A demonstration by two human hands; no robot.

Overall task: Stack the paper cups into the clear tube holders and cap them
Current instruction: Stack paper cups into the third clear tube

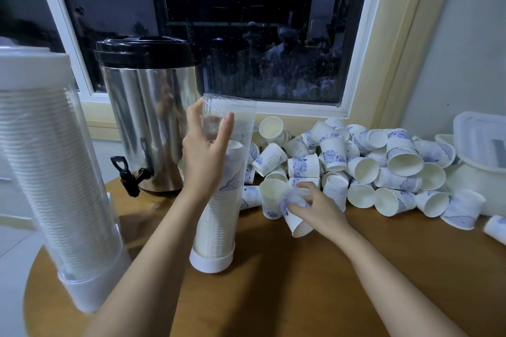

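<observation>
**Item 1 – clear tube** (216, 230): stands front-ctr on desk (328, 290), btm seated in white base cap (210, 261). Long axis near vertical, top leaning a bit right. Mouth up, no top cap on. Nested cup stack inside fills it well past half. Cups look rim-up, though glare on the wall makes that unsure

**Item 2 – left grip** (205, 150): wrapped round tube's upper part, thumb one side, fingers the other, at abt the level of the stack's top. Steadying hold

**Item 3 – right grip** (320, 208): fingers curled on one paper cup (298, 223) at near edge of pile, just right of tube. Cup slanted, mouth down toward desk front, base up toward pile. Blurred

**Item 4 – loose cups** (369, 167): heap along window side of desk, lying every which way

**Item 5 – full tube** (54, 159): far left, packed w/ cups, capped top & btm

**Other:** steel urn (153, 117) w/ tap behind tube; plastic tubs (479, 139) far right

**Step note (judgement):** picking next cup. Pinch lightly so the paper wall doesn't crush. Turn cup to match the stack, line its axis w/ tube's axis, and drop it straight in at the mouth. Left grip should hold tube steady, fingers off the rim. Press to nest. Cap only once full
</observation>
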